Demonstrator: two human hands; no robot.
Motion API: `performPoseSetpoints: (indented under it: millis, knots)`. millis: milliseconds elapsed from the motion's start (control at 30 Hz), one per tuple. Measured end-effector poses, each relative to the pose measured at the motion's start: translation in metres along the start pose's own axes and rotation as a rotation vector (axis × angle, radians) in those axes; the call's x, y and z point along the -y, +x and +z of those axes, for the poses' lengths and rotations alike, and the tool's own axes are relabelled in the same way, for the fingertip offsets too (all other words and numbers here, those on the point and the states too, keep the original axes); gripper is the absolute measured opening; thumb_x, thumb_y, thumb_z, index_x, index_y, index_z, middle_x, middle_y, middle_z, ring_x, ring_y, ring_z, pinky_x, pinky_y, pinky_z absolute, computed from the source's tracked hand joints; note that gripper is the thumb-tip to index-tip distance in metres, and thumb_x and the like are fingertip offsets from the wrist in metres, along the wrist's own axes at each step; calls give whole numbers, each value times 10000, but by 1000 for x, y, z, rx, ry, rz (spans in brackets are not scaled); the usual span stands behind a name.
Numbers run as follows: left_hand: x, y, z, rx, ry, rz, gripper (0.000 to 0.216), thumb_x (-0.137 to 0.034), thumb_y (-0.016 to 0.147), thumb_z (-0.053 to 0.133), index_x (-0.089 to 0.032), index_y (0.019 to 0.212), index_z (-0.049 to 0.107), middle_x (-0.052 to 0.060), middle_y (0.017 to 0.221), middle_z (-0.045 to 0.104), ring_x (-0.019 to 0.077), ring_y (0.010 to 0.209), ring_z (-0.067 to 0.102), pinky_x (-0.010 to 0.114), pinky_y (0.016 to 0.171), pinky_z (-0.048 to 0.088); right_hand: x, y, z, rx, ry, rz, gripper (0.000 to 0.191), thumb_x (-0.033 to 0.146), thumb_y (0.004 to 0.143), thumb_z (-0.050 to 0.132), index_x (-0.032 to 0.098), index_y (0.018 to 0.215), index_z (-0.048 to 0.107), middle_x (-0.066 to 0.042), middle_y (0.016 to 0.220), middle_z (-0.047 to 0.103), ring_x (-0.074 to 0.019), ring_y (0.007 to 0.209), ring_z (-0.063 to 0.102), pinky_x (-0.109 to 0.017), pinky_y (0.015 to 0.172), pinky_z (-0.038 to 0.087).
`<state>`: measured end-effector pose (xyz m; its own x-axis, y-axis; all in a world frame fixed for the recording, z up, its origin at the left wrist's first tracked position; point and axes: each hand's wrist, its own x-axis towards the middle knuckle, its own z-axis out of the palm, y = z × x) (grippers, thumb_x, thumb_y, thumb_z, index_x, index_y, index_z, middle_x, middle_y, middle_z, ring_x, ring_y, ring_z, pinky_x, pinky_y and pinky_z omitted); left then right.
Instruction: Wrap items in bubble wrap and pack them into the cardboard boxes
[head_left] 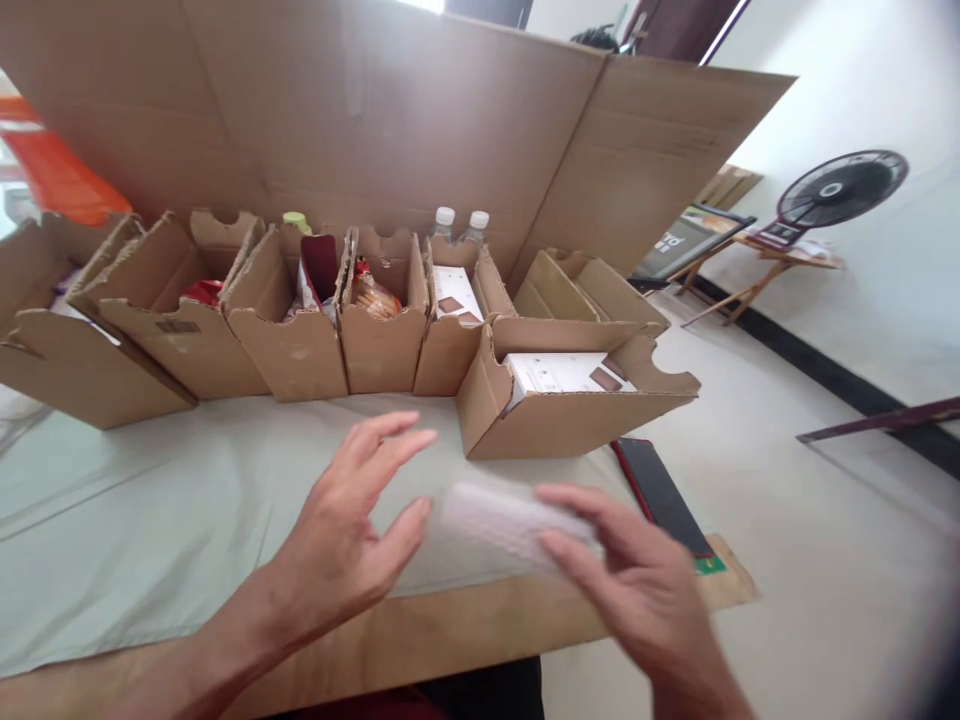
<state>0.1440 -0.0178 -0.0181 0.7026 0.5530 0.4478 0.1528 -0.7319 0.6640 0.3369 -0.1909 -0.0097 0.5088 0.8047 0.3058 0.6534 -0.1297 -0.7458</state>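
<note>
Between thumb and fingers, my right hand grips a whitish, slightly see-through roll-like item, blurred by motion, so its exact kind cannot be made out. My left hand is open, thumb and fingers apart, close to the item's left end but not touching it. Both hands are above the pale green cloth on the table. Just beyond them sits a cardboard bin turned sideways, holding a white box with brown squares printed on it.
Several cardboard bins stand in a row against a tall cardboard panel. One contains a bag of orange-brown food. Two white-capped bottles rise behind them. A phone lies at the table's right edge. A fan stands farther right.
</note>
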Motion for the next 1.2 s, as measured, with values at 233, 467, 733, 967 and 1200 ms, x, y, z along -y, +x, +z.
performPoseSetpoints:
  millis: [233,467,733,967,1200]
  knots:
    - [-18,87,63,-35,72,256,353,-138,861,606,-207,1205,641,169,1564,382,371,1403,422,578,1069,454,2,68,-75,-567,-36,25,262,413,814,759,299,1049,755,-27,927,727,-174,656,614,-331,578,507]
    - [-7,78,89,-95,11,140,326,-90,862,585,-204,1153,676,159,1445,473,323,1302,523,514,1034,511,2,164,-62,165,-326,16,181,317,863,643,179,919,747,16,754,690,-113,641,547,-239,580,390]
    - [-3,63,102,-116,-182,91,594,-68,865,535,-255,1427,493,138,1619,283,303,1402,477,458,1061,528,20,207,1,426,-757,-59,152,132,766,646,191,851,757,-44,805,724,-198,754,639,-270,626,380]
    - [15,58,125,-39,-359,-133,830,-134,838,557,-223,1582,199,170,1553,458,329,1416,473,555,1101,490,4,211,14,568,-667,-135,244,74,740,587,193,894,734,-20,876,758,-151,739,656,-219,589,419]
    - [21,57,138,-48,-411,-195,748,-127,813,564,-211,1525,349,155,1574,438,339,1403,480,551,1083,498,5,175,-20,310,-391,-160,282,199,858,590,192,1109,718,-45,1135,755,-204,1002,703,-316,862,533]
